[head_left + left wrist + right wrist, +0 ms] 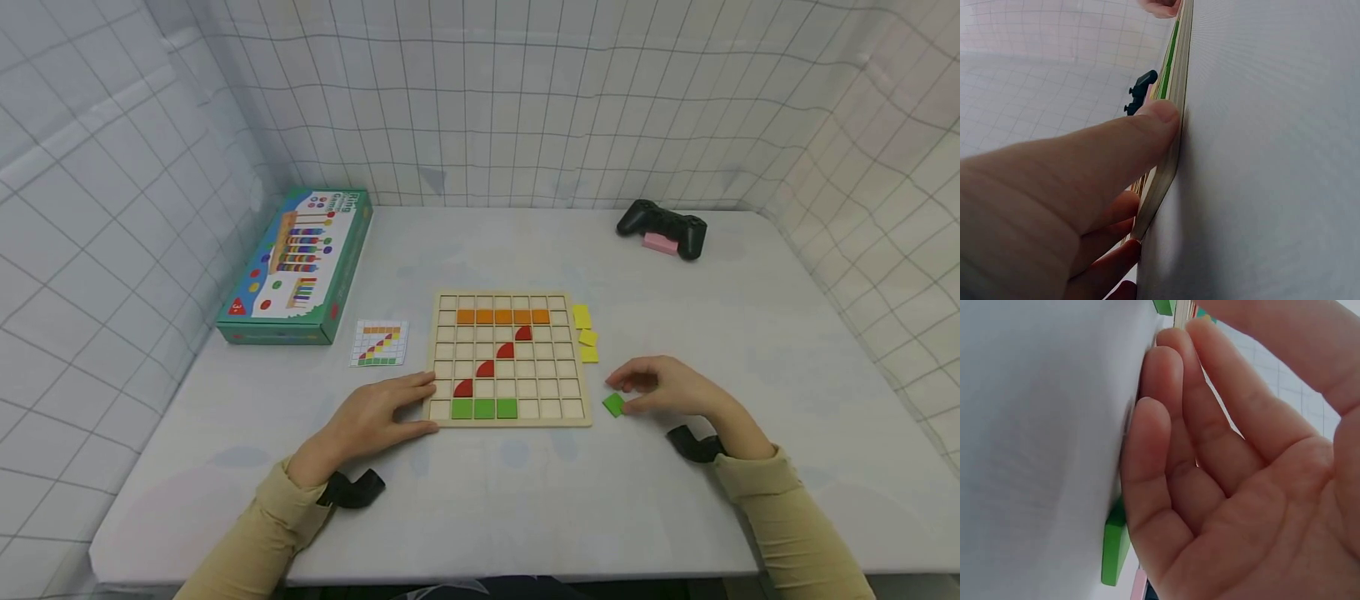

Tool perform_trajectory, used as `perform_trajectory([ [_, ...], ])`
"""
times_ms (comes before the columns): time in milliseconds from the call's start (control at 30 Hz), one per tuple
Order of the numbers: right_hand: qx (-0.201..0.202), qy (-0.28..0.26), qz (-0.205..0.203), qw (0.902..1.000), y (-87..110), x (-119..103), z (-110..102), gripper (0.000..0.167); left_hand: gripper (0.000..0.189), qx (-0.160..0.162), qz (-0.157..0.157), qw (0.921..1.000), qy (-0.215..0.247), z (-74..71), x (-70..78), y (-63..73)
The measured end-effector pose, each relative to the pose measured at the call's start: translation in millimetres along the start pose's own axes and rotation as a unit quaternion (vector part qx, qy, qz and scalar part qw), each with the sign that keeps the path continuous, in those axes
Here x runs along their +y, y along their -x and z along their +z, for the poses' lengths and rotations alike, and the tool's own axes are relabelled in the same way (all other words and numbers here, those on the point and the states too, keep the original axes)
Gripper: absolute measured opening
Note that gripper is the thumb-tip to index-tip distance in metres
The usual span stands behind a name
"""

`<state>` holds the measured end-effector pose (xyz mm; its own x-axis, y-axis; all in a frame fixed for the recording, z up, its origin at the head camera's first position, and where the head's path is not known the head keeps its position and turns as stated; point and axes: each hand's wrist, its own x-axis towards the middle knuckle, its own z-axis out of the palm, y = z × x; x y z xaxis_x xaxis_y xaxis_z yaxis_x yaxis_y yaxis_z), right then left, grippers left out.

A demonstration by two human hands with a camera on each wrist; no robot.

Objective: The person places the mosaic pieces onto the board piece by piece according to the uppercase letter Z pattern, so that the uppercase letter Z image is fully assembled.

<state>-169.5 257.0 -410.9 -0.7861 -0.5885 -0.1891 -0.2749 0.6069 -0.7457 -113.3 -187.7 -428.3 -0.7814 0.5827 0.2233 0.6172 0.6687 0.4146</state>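
A wooden grid board [551,423] lies flat on the table, holding a row of orange squares [503,317], a diagonal of red quarter-circles [485,368] and three green squares [484,408]. My left hand [382,414] rests at its near-left corner, thumb on the front edge and fingers along the left side, as the left wrist view shows. To the right of the board, my right hand [667,387] hovers low, its thumb tip beside a loose green square tile [613,404]. Another green tile [1115,547] lies behind its relaxed fingers in the right wrist view.
A small pattern card [379,343] lies left of the board. Several yellow tiles [582,317] lie along the board's right edge. A green game box [300,258] stands back left; a black game controller [663,225] lies back right with a pink block [660,243] against it.
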Motion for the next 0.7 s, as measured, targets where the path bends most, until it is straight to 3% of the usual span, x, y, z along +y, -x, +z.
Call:
perform_trajectory([
  [233, -0.012, 0.018, -0.015, 0.9997, 0.1, -3.8, 0.3, 0.029, 0.06, -0.017, -0.015, 0.9997, 0.006, -1.5, 0.5, -0.5],
  [433, -0.015, 0.042, -0.001, 0.999, -2.5, -8.9, 2.8, 0.021, 0.059, -0.018, -0.019, 0.9996, 0.006, -1.9, 0.7, -0.2],
  [700, -0.082, -0.007, -0.032, 0.9961, -18.3, -15.9, 7.5, 0.013, 0.059, -0.016, -0.017, 0.9997, 0.006, -1.2, 0.1, -0.9],
])
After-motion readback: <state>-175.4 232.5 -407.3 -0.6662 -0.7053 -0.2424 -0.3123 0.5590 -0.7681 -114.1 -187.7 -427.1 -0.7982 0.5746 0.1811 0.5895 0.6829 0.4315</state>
